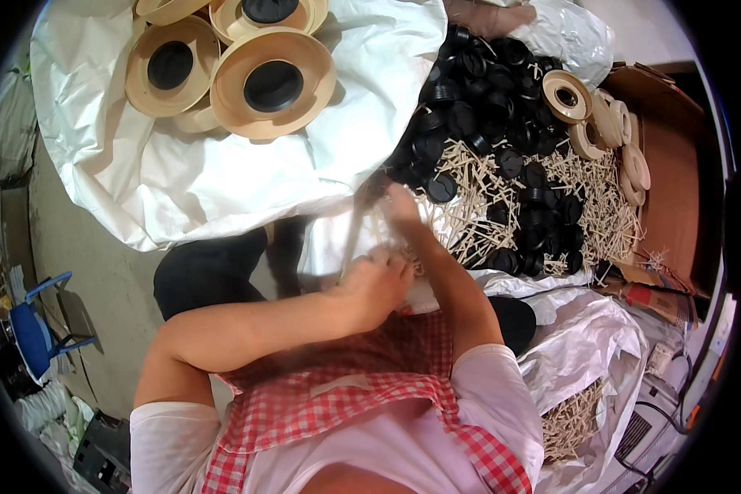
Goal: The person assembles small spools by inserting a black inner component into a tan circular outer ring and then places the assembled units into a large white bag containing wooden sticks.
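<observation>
My left hand is closed in front of my lap, its fingers curled in. What it holds, if anything, is hidden. My right hand reaches just beyond it, beside the pile's near left edge, and is smeared by motion, so its fingers are unclear. Closest to it is a heap of black round ribbed caps. Small beige T-shaped pegs lie scattered among the caps. A blurred brownish streak shows left of my right hand; I cannot make out what it is.
Beige dished rings with black centres sit on a white sack at upper left. More beige rings stand by a cardboard box. A bag of pegs is at lower right, a blue stool at left. Part of another person's limb shows at top.
</observation>
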{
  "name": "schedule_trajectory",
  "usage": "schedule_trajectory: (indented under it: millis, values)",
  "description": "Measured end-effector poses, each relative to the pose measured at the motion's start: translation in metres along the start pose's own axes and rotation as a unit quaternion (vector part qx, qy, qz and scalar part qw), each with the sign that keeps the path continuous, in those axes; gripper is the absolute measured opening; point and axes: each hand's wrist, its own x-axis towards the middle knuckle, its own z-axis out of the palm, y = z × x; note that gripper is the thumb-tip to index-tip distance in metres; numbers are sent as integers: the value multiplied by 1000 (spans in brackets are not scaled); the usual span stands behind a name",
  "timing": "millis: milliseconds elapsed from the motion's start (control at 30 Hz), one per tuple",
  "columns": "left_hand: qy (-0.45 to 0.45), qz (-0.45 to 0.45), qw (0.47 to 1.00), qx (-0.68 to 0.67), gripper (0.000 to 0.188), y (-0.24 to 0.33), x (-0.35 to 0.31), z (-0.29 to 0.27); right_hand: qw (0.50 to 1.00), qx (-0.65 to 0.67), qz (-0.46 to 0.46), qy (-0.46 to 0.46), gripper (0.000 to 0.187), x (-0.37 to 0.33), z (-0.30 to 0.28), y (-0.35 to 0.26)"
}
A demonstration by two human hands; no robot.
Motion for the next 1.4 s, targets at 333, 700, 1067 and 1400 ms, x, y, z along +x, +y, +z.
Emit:
schedule_trajectory:
  millis: [333, 700, 1067, 1400]
  values:
    - [-31, 23, 999, 2, 50, -3, 4, 10, 899, -311, 72, -299, 48, -6, -25, -44]
    - [-92, -2, 994, -58, 60, 1, 4, -10, 985, 91, 75, 127, 40, -65, -7, 74]
    - [-155, 6, 988, -20, 68, 8, 18, -13, 939, -144, 262, 170, 83, 14, -3, 43]
    - [-164, -13, 983, -81, 63, 8, 13, -6, 945, -223, 139, 196, 74, 1, -124, 65]
